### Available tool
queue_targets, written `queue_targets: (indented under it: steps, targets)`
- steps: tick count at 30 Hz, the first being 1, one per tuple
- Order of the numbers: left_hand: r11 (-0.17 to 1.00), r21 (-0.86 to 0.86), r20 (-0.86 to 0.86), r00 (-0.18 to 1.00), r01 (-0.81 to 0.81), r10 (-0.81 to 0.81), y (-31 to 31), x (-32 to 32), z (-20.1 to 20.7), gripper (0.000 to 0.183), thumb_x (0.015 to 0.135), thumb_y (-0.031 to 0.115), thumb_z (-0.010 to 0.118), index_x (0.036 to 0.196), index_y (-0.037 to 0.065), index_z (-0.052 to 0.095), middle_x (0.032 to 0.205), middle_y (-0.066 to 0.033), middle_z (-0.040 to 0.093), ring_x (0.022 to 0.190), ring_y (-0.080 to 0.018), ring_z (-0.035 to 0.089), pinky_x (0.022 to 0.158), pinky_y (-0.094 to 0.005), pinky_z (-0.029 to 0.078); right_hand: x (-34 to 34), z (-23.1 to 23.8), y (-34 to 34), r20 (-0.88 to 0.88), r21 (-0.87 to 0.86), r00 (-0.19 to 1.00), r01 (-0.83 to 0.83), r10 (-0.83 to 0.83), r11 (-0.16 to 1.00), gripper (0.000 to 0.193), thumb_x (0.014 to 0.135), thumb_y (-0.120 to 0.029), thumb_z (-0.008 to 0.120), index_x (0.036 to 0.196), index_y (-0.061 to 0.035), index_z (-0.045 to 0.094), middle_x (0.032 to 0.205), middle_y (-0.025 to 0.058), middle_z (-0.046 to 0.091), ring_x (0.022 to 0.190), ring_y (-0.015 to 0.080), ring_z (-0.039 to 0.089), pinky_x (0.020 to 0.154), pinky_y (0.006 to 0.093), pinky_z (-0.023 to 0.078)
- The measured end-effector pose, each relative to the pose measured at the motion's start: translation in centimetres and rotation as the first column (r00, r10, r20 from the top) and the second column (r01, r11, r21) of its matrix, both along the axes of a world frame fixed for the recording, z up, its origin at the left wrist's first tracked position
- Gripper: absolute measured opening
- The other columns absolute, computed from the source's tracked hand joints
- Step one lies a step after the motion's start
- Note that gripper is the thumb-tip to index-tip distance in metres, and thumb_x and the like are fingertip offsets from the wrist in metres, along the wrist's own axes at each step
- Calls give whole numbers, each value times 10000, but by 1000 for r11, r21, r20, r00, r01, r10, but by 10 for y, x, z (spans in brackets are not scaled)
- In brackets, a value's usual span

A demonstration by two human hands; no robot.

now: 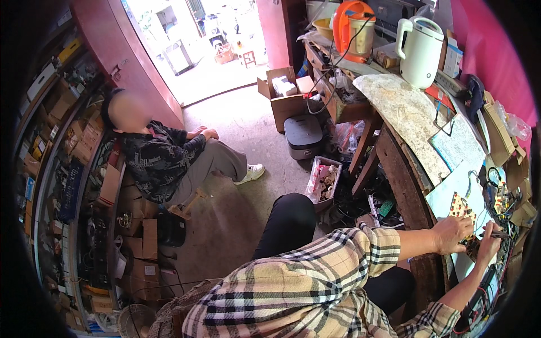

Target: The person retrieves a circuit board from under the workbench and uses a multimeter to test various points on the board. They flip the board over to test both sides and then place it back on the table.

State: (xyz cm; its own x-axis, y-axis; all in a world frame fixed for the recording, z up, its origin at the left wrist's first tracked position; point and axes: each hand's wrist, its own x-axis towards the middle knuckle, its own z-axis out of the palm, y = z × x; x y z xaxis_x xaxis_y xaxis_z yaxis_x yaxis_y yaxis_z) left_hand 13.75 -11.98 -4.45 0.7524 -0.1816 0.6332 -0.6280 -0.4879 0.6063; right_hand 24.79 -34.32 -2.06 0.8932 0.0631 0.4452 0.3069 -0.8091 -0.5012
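On the bench at the right, my left hand (452, 235) has its fingers bent around the near edge of a yellowish circuit board (462, 207) dotted with small red and dark parts. Just to its right, my right hand (488, 245) is closed on a thin dark tool (499, 234), whose kind is too small to make out. The two hands almost meet, and a small brownish part between them is mostly hidden. Under the board lies a pale blue sheet (442, 198).
Tangled wires and another board (500, 198) lie beyond my hands. A white kettle-shaped appliance (421, 53) and an orange-and-clear appliance (353, 34) stand farther back on the bench. A seated person (160, 152) is at the left, by crowded shelves (67, 163). An open carton (284, 104) and a bin (327, 183) are on the floor.
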Motion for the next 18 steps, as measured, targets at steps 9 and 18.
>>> queue_targets:
  steps: [9,18]
  targets:
    - [1000,5,-20,1000,-2,2,-1,0,-1,445,704,306,674,1004,-2,560,1008,-156,563,974,-309,591,806,-385,504,5,-3,-6,-40,16,999,-19,19,1000,360,959,-340,534,1058,-10,640,877,113,667,808,217,627,734,354,470]
    - [999,-28,-34,999,38,-39,-2,-1,2,432,705,289,688,1008,9,558,1026,-149,566,975,-320,590,815,-400,498,-4,3,-2,0,7,1000,16,-16,1000,329,962,-310,524,962,1,629,809,98,643,748,183,608,686,335,464]
